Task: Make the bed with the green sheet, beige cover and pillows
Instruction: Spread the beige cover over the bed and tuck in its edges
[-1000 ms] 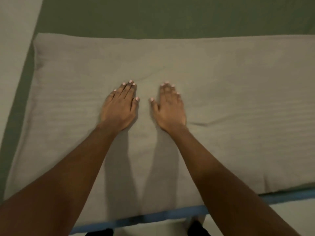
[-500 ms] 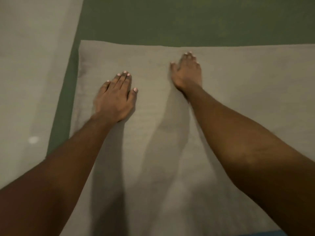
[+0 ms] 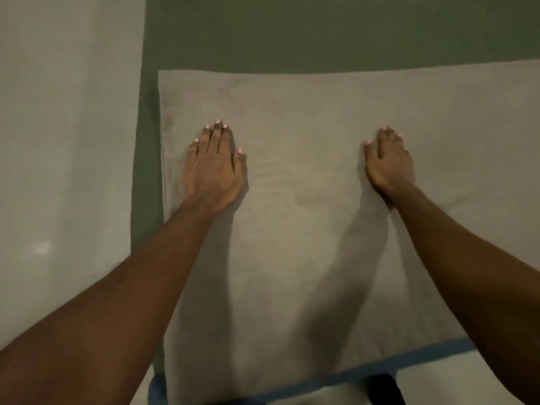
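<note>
Flat and holding nothing, the left hand [image 3: 214,168] and right hand [image 3: 388,163] lie palm-down with straight fingers on the beige cover [image 3: 292,258], well apart from each other. In the head view the cover lies spread over the green sheet [image 3: 321,30], which shows as a broad band beyond the cover's far edge and a narrow strip along its left edge. The left hand sits near that left edge, so a hard outward sweep could probably drag the cover askew or bunch it against the strip. A faint fold beside the right wrist could set into a crease if pressed over. A blue edge [image 3: 380,368] marks the near side, and a pale surface [image 3: 67,141] lies left of the bed; rightward the cover runs out of frame, leaving the most room.
</note>
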